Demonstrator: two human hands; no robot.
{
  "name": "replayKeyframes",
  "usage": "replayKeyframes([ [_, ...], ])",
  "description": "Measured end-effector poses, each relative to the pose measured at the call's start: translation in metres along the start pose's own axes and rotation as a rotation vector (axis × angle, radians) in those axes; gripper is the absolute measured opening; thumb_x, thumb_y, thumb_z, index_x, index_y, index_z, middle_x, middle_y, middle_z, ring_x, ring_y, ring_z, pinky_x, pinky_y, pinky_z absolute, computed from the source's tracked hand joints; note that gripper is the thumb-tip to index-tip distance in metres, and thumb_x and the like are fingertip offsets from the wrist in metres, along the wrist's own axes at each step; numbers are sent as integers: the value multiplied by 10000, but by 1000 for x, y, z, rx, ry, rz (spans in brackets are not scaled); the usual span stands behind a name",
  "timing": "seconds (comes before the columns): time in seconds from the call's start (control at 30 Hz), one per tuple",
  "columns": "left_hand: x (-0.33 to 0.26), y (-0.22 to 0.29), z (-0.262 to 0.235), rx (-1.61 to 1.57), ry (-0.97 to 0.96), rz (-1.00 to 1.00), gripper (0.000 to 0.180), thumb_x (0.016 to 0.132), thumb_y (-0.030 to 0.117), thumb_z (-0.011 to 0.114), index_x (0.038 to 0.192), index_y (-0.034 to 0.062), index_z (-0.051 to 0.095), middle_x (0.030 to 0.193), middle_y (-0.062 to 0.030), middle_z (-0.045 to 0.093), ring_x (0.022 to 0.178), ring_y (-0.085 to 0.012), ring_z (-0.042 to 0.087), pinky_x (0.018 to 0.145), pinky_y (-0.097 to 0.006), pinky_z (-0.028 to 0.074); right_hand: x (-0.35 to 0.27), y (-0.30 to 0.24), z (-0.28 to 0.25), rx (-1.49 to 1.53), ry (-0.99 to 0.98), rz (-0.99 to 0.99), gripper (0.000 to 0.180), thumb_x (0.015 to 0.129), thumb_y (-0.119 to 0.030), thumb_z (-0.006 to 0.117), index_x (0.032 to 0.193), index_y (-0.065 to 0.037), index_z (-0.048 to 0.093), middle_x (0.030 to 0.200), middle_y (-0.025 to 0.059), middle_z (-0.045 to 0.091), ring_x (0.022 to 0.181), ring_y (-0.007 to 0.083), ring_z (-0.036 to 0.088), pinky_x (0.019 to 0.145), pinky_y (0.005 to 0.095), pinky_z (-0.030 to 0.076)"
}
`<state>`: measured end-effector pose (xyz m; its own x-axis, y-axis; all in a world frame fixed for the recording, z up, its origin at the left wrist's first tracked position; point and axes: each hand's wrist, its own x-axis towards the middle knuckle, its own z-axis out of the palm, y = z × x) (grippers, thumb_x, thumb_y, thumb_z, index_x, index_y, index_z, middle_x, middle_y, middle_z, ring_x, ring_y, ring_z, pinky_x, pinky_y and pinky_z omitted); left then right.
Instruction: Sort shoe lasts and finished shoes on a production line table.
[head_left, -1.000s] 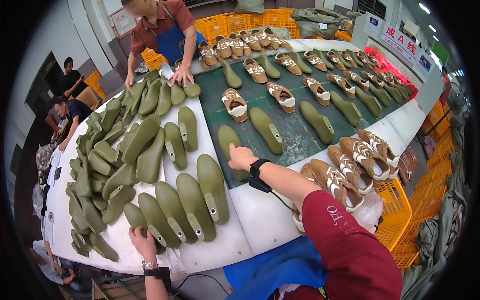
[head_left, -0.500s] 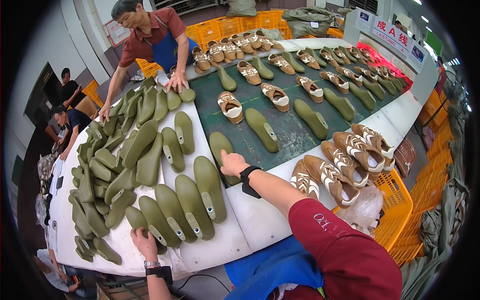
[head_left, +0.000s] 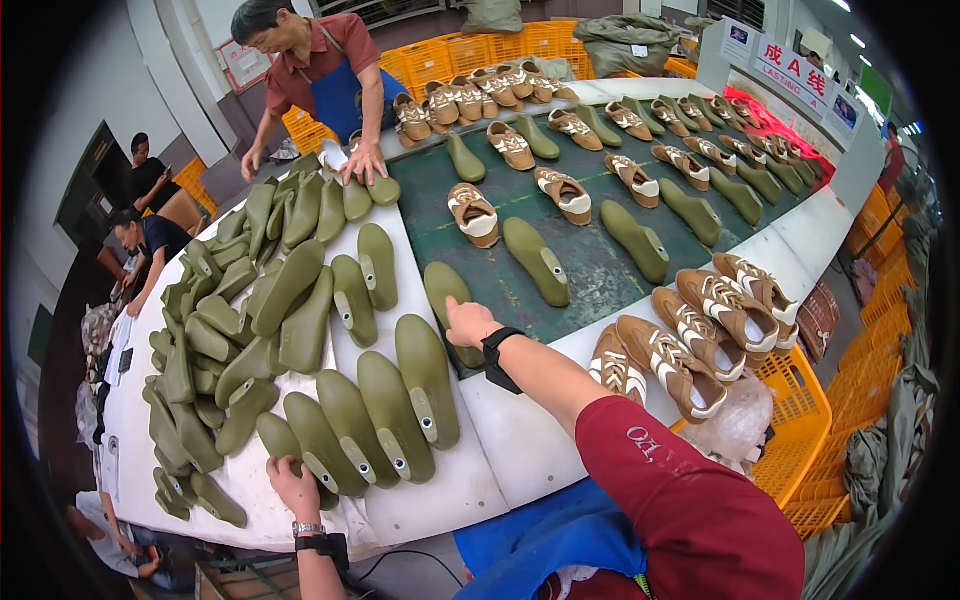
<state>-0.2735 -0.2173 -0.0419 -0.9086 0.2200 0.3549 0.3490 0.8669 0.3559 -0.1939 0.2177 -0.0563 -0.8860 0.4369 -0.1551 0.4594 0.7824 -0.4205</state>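
Note:
Green shoe lasts lie in rows and a heap on the white table. My right hand (head_left: 470, 325) grips the heel end of a shoe last (head_left: 440, 288) at the near left corner of the dark green belt. Close to the table's front edge, my left hand (head_left: 295, 490) has its fingers around the lower end of another shoe last (head_left: 277, 437), leftmost in a near row of several. Both lasts rest on the surfaces below them. The undersides of my fingers are partly hidden.
Brown and white shoes (head_left: 565, 195) alternate with lasts along the green belt (head_left: 470, 235). More shoes (head_left: 680, 350) stand at the right edge above an orange crate (head_left: 795, 420). A heap of lasts (head_left: 215, 350) covers the left table. Opposite, a co-worker (head_left: 325, 80) touches lasts.
The co-worker's hand at the left has lifted off the heap of lasts and drawn back. My hands stay on the same two lasts; the whole view has shifted slightly.

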Motion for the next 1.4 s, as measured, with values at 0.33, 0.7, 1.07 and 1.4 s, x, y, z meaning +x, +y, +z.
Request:
replayKeyframes([
  [0.33, -8, -14, -3, -14, 22, -26, 275, 698, 98, 624, 959, 12, 614, 1242, -233, 455, 1121, -400, 445, 971, -433, 368, -22, 1, -23, -43, -105, -172, 790, 820, -422, 605, 1421, -134, 180, 1026, 226, 622, 953, 388, 603, 805, 475, 476],
  [0.7, -15, -2, 0, 7, 156, -46, 243, 698, 124, 675, 924, 50, 621, 1206, -189, 486, 1066, -374, 491, 918, -421, 421, -262, 59, -113, -69, -486, -486, 387, 784, -373, 623, 1041, -84, 642, 850, 146, 664, 803, 329, 636, 731, 399, 508],
  [1.07, -30, 6, -4, -170, 266, -121, 362, 730, 109, 625, 1078, 30, 563, 1257, -207, 433, 1173, -373, 391, 999, -426, 340, -324, 77, -41, -146, 45, -193, 364, 700, -231, 708, 1015, -69, 620, 684, 154, 618, 692, 372, 580, 632, 441, 463],
  [1.4, -142, 230, -47, -646, -608, 617, 637, 729, 167, 715, 1290, 62, 433, 1301, -213, 417, 1233, -386, 384, 1023, -434, 338, -315, 56, -24, 217, 52, -389, 278, 780, -263, 656, 948, -42, 637, 805, 204, 607, 753, 373, 575, 676, 453, 461],
])
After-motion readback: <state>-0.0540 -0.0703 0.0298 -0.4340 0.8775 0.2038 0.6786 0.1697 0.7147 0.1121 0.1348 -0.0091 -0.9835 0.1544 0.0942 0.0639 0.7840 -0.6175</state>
